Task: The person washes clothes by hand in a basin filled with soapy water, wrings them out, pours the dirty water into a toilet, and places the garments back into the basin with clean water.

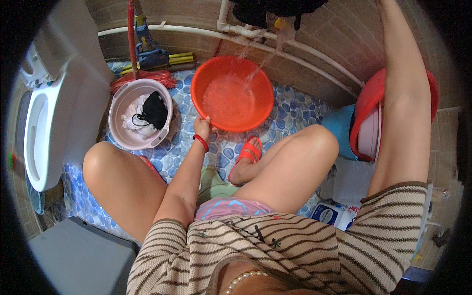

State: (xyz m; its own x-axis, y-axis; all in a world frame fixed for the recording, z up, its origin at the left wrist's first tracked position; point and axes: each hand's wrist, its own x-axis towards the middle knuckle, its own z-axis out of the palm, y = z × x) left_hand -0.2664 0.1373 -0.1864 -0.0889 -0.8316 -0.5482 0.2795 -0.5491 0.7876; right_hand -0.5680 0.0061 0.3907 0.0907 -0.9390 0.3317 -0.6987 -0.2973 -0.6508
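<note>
My left hand [202, 128], with a red bracelet at the wrist, is closed on the near rim of a round orange-red plastic basin [197, 105]. Water streams [265, 61] fall into it from above, and the basin holds some water. Across the right side my right arm [405, 93] stretches up and leaves the picture at the top; its hand is out of sight. Dark black cloth [275, 7] hangs at the top edge, beside a small yellow piece [280, 23]. To the left, a pale pink basin [114, 120] contains white cloth [132, 120] and a black garment [155, 110] with thin straps.
White pipes [314, 51] run along the tiled wall. A red broom [157, 76] and yellow-handled tools [181, 58] lie behind the pale basin. Stacked red and blue tubs [339, 125] stand at right, near a white-and-blue container [328, 215]. The pebble-patterned floor [179, 147] lies between my knees.
</note>
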